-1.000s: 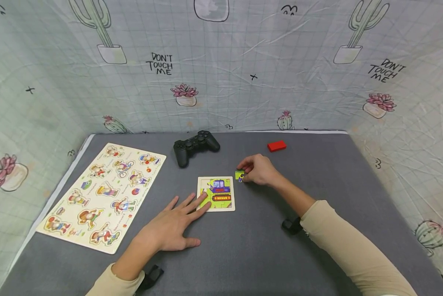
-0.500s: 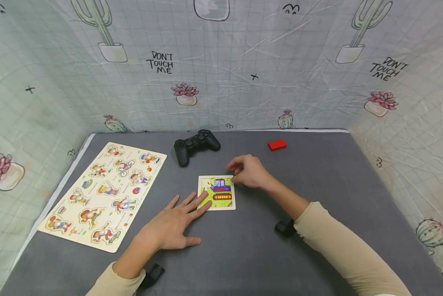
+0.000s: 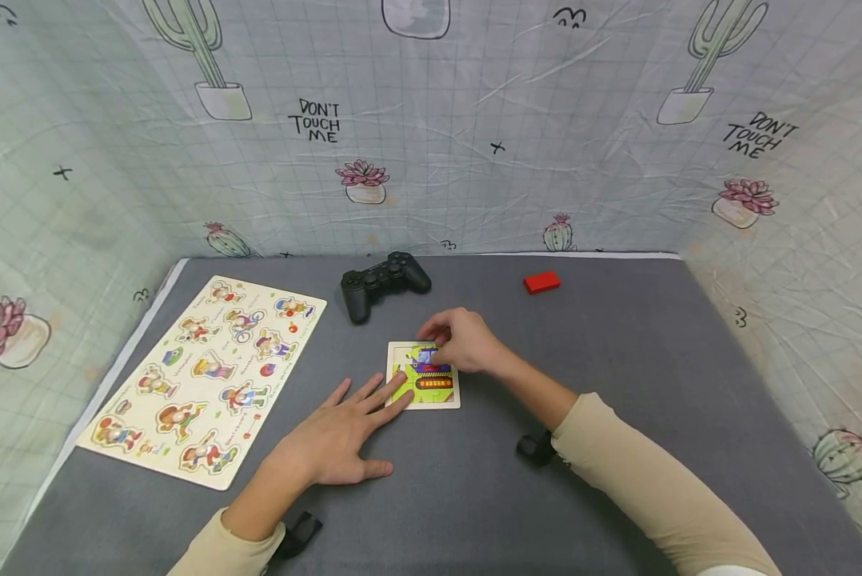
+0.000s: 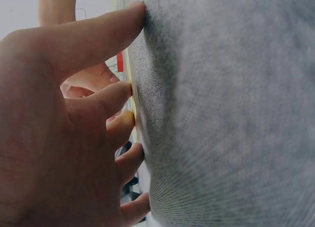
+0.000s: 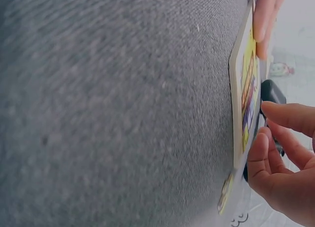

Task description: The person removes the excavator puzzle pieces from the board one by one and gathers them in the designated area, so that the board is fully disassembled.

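On puzzle (image 3: 432,386), L hand (image 3: 337,442) spread, R hand (image 3: 465,342) loosely curled just abv.

Held the left hand (image 3: 341,444) palm down, fanning the fingers (image 4: 106,99) well apart and stretching the thumb (image 4: 96,42) out to the side. Arched the palm higher than the fingertips, as seen from the left wrist. Angled the left forearm (image 3: 264,500) forward and inward. Reached farther forward with the right arm (image 3: 539,394), slanting toward the middle. Bent the fingers of the right hand (image 3: 465,342) loosely, with the tips close together and a small gap between two of them. Bared both wrists (image 3: 504,362) beyond pale beige sleeves (image 3: 640,464).
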Demonstrator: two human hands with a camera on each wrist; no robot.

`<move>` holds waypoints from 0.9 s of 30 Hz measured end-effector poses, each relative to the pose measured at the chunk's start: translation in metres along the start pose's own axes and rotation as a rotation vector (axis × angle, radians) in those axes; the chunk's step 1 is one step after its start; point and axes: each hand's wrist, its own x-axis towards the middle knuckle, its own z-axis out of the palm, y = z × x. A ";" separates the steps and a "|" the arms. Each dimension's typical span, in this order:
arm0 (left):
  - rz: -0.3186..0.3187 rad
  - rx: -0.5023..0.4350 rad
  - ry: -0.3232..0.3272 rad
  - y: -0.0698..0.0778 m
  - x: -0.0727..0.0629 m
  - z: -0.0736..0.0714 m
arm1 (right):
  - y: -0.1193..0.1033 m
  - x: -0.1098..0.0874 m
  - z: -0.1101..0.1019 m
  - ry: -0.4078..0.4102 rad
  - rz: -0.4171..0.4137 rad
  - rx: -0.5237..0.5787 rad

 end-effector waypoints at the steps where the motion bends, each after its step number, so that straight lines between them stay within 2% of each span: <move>1: 0.001 0.000 0.000 0.000 0.000 0.000 | -0.001 0.001 0.001 -0.001 0.000 -0.005; 15: -0.006 0.000 -0.004 0.001 0.000 0.000 | -0.003 0.003 0.010 -0.007 -0.014 -0.077; 27: -0.006 -0.010 -0.006 0.000 0.000 -0.001 | -0.006 0.004 0.010 -0.008 -0.016 -0.084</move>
